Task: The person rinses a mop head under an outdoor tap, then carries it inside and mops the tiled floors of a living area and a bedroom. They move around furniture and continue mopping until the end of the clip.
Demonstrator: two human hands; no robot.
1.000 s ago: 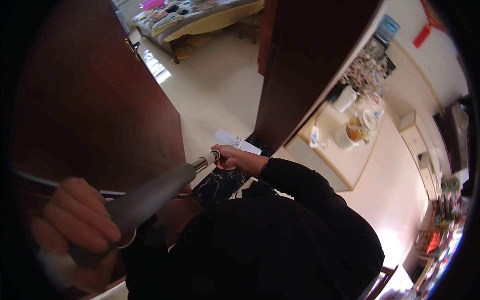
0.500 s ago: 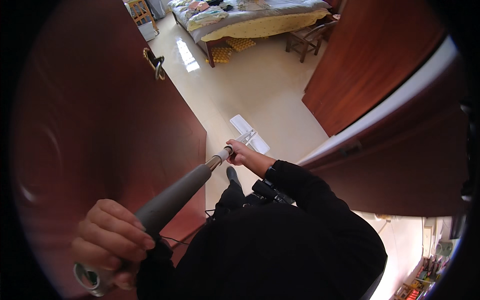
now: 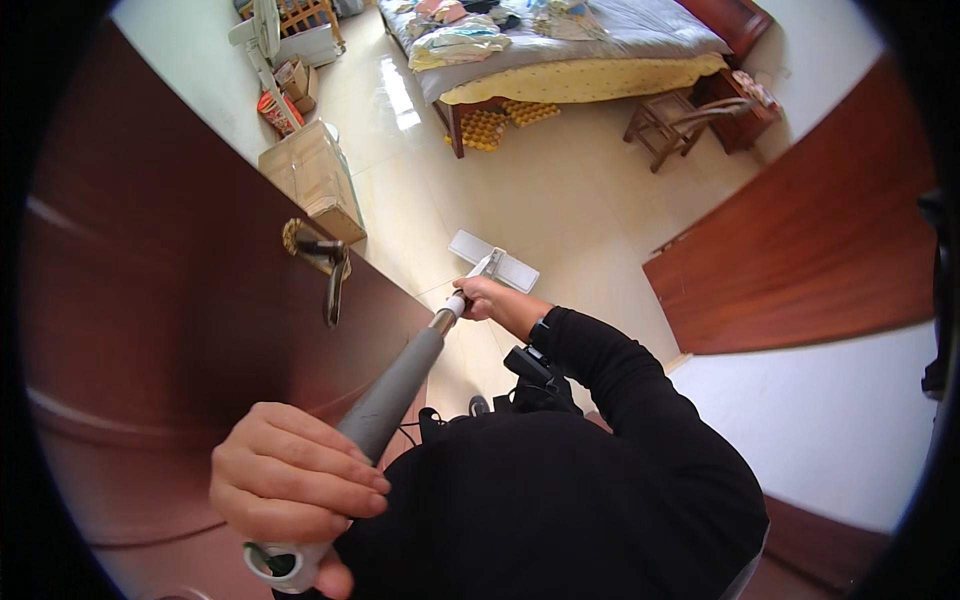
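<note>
I hold a flat mop with both hands. My left hand (image 3: 295,480) is wrapped around the grey grip (image 3: 390,395) at the top end of the pole, close to the camera. My right hand (image 3: 490,298) grasps the pole lower down, where it turns white. The white rectangular mop head (image 3: 495,262) lies flat on the cream tiled floor (image 3: 570,200), just beyond my right hand. My black sleeve runs back from that hand to my body.
A dark brown door (image 3: 170,330) with a brass lever handle (image 3: 320,255) stands open at my left. Ahead are a bed (image 3: 570,50) with clothes, a wooden chair (image 3: 675,125), a cardboard box (image 3: 315,175) and a brown wardrobe (image 3: 820,250) at right.
The view has swung into the bedroom; the door now sits further left and its handle has come near. The mop head has moved forward across the floor. Both hands keep their grip.
</note>
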